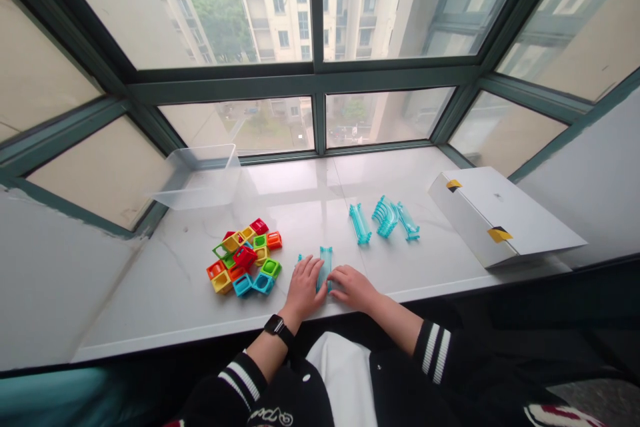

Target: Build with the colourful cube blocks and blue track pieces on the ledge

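We're likely lining up a clear blue piece (326,258) | it's lying on the white sill (415,270), between our left hand (304,283), bending loosely, and right hand (356,288), curling inward | we can't tell about pinching | we're probably needing a gentle touch next

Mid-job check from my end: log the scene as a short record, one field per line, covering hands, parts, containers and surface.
Left hand: over turquoise translucent track pieces, palm down; grip unclear
Right hand: fingertips at the right side of the upright-looking middle piece; contact unclear
Left wrist: black smartwatch
Spare track: two straight pieces with a curved section between them
Blocks: multicoloured pile, left of the left hand
Containers: clear plastic bin, far left; white box, right
Surface: white windowsill
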`<state>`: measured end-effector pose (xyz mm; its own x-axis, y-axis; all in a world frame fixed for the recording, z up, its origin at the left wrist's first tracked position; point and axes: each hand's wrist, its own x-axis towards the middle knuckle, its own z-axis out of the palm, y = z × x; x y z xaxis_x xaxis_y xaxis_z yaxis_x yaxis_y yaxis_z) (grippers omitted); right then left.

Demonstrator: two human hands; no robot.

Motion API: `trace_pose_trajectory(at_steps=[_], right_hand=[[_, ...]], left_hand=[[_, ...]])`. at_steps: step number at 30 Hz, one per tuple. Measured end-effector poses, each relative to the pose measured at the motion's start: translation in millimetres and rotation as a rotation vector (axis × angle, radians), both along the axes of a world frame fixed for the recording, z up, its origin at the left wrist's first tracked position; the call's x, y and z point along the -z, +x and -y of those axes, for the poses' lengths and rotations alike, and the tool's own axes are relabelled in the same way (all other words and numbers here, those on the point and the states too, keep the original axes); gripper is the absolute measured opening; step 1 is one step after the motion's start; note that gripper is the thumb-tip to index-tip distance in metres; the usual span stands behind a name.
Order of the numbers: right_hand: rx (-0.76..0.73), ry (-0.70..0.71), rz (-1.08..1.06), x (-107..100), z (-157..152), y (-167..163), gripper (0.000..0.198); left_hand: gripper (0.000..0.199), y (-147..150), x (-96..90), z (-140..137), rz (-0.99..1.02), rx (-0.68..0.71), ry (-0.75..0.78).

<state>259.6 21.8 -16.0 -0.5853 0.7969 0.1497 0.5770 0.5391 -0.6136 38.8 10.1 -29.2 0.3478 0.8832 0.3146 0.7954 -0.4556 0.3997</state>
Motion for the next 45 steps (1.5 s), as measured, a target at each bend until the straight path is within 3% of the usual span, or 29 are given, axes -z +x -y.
trace_pose_trajectory(at_steps=[10, 17, 24, 30, 36, 45], right_hand=[[0.116, 0.025, -0.061, 6, -1, 30, 0.029], [0.178, 0.064, -0.165, 17, 6, 35, 0.027], [0.202, 0.097, -0.191, 23, 9, 33, 0.034], [0.211, 0.099, -0.187, 24, 8, 34, 0.03], [0.207, 0.095, -0.187, 26, 8, 35, 0.025], [0.211, 0.083, -0.22, 24, 8, 35, 0.032]], left_hand=[[0.04, 1, -2.8, 0, -0.005, 0.027, -0.001], [0.041, 0, -5.1, 1, 0.03, 0.08, -0.011], [0.029, 0, -10.8, 5, 0.004, -0.133, 0.081], [0.028, 1, -8.3, 3, 0.049, -0.022, 0.017], [0.027, -2, -10.0, 6, 0.051, -0.03, 0.041], [0.028, 10, -30.9, 6, 0.038, 0.016, 0.023]])
